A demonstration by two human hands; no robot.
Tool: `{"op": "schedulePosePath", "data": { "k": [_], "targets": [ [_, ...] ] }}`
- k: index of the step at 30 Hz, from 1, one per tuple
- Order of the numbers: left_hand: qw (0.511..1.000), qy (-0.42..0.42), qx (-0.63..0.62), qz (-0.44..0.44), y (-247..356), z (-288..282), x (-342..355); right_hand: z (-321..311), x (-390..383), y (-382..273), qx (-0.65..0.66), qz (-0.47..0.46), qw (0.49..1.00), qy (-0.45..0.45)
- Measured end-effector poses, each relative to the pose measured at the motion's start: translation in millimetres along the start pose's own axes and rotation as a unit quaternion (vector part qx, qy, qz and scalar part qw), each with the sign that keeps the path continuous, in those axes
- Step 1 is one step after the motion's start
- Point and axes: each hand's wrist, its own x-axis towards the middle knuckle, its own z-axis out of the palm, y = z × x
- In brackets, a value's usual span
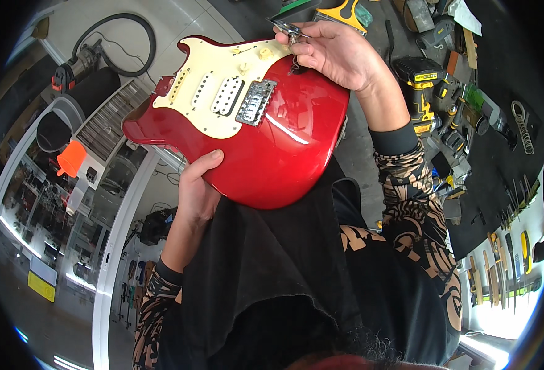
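Note:
A glossy red electric guitar body point(272, 148) with a cream pickguard point(213, 83), pickups and a chrome bridge point(255, 102) rests against my chest, with no neck on it. My left hand point(197, 188) cups its lower edge, thumb on the red face. My right hand point(330, 52) is at the body's upper right edge, fingers pinched on a small metal tool point(289, 29) by the jack area. Black cloth point(266, 271) hangs below the body.
A workbench on the right holds a yellow-and-black cordless drill point(421, 80), a green-handled tool point(483, 105), a coiled spring point(522, 126) and several chisels and files point(500, 271). An orange funnel point(71, 157) and a black hose point(127, 43) lie at left.

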Motion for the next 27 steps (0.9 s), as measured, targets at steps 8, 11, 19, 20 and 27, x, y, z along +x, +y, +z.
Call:
{"op": "schedulePosePath", "data": {
  "k": [8,11,19,20,27],
  "targets": [
    [1.0,-0.005,0.005,-0.011,2,1,-1,-3,5,3,0.004,-0.024,0.999,-0.021],
    [1.0,-0.008,0.005,-0.012,3,2,-1,-1,6,3,0.004,-0.023,1.0,-0.018],
    [1.0,0.007,0.008,-0.01,3,1,-1,1,-9,4,0.011,-0.022,1.0,-0.013],
    [1.0,0.006,0.006,-0.007,3,1,-1,3,-10,4,0.014,-0.023,1.0,-0.014],
    [1.0,-0.007,-0.004,-0.004,4,0,0,9,0,6,0.014,-0.028,0.999,-0.008]
  ]
}}
